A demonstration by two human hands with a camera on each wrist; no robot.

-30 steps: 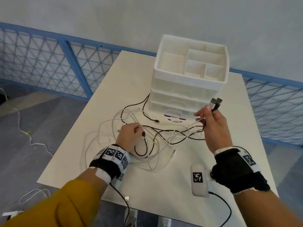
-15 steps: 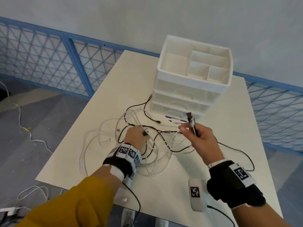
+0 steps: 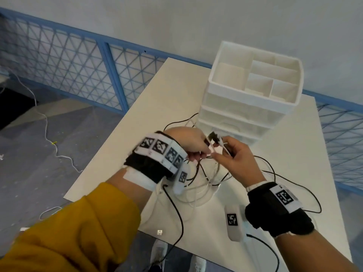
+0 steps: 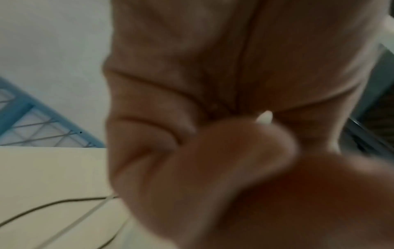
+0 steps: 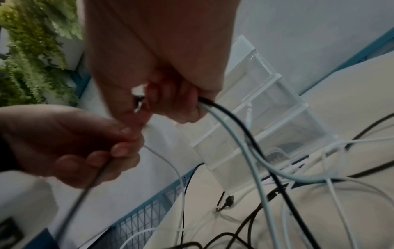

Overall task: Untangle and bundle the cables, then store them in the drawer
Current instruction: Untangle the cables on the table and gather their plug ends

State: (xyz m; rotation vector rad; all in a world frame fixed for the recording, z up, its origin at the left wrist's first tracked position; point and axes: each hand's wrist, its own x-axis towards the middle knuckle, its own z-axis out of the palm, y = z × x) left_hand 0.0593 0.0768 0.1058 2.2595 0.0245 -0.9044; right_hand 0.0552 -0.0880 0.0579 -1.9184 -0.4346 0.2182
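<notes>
Both hands meet above a tangle of black and white cables point(image 3: 208, 179) lying on the white table point(image 3: 284, 154). My left hand point(image 3: 198, 152) has its fingers curled round a thin white cable and a dark one; its wrist view shows a blurred fist with a white tip point(image 4: 264, 118) poking out. Curled fingers of my right hand point(image 3: 222, 152) grip a black cable point(image 5: 232, 118) and a pale cable point(image 5: 226, 128), with a black plug point(image 3: 213, 136) sticking up between the hands. The white drawer unit point(image 3: 245, 114) stands just behind them, its drawers closed.
A black cable loop point(image 3: 306, 193) trails toward the table's right edge. A blue mesh fence point(image 3: 78, 75) runs behind and to the left. A white cable point(image 3: 47, 130) lies on the grey floor. The near table edge point(image 3: 176, 244) is close below my arms.
My left hand has lifted off the tangle with cable in it and risen to meet the right hand. The right hand came down and left with its plugs.
</notes>
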